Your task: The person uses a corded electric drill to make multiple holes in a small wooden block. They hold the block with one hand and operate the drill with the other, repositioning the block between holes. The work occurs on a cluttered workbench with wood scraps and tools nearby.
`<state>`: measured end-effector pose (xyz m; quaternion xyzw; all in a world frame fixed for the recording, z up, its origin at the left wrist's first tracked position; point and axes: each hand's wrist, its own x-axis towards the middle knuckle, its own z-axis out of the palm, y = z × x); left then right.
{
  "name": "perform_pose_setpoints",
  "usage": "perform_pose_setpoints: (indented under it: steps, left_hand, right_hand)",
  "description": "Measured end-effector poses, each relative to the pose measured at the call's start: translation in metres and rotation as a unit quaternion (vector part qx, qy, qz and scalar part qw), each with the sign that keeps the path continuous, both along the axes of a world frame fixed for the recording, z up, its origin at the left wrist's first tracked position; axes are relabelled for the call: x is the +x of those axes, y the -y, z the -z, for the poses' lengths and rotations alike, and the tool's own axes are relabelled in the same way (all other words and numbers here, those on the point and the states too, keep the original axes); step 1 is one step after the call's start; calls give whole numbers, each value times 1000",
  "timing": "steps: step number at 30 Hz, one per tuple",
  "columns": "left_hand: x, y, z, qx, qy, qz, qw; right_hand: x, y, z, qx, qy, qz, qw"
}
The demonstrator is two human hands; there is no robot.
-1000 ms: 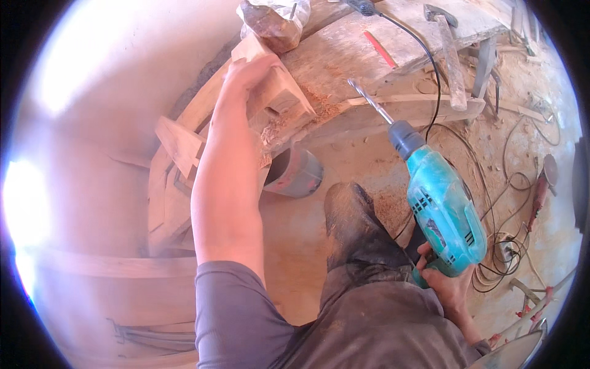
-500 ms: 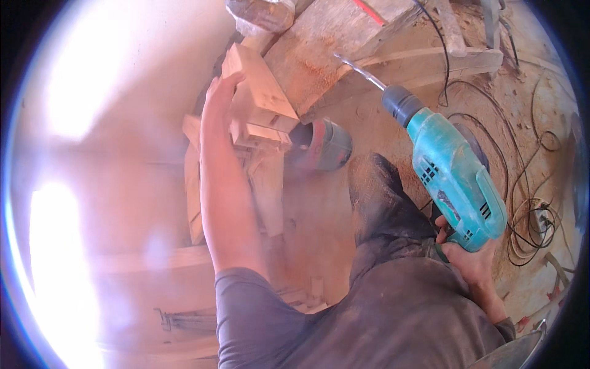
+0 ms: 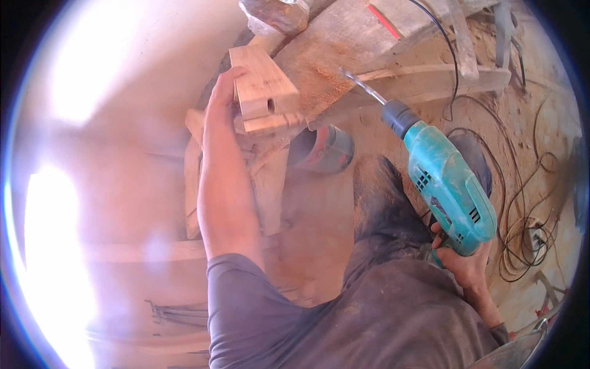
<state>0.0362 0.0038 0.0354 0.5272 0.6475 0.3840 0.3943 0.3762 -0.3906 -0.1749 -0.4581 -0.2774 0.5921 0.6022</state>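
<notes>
My left hand [image 3: 230, 85] grips a pale wooden block [image 3: 265, 77] from its left side, thumb over the top edge and the other fingers mostly hidden behind it. A dark slot shows in the block's near end. Under that end lies another piece of wood [image 3: 273, 123]. In my right hand [image 3: 462, 261] is a teal power drill [image 3: 452, 181], held by its handle at the right. Its long bit [image 3: 364, 85] points up and to the left, toward the sawdust on the bench, apart from the block.
A dusty wooden bench [image 3: 344, 31] carries sawdust [image 3: 322, 80] and a red pencil-like stick [image 3: 384, 21]. A clear plastic bag [image 3: 276, 15] sits at its far left. Below the block stands a dark can-like container [image 3: 322, 149]. Cables [image 3: 522, 240] coil on the floor at right.
The wooden block has turned in my left hand, so its slotted end now faces me more. The drill has shifted slightly down and left, still in my right hand.
</notes>
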Motion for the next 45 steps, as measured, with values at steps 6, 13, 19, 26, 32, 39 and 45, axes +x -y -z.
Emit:
perform_pose_setpoints:
  steps: [6,13,19,26,32,39,45]
  left_hand:
    - [-36,7,36,41,25,-92,995]
    - [1,-45,46,-21,-175,-73,982]
    - [28,-76,31,-11,-249,-13,968]
    - [77,-113,31,35,-355,-31,934]
    - [62,-113,30,46,-374,35,926]
    - [54,-123,37,63,-416,10,907]
    - [63,-109,27,47,-430,1,902]
  right_hand:
    - [-11,0,-11,10,-9,20,1000]
    - [-2,0,-13,-19,88,-26,996]
    - [14,0,-2,-5,213,-110,971]
    - [20,-5,-7,-4,200,-96,975]
    - [11,-19,-31,-9,246,-90,965]
    - [-2,-33,-29,31,249,-100,963]
    - [-33,-57,-43,66,276,-54,957]
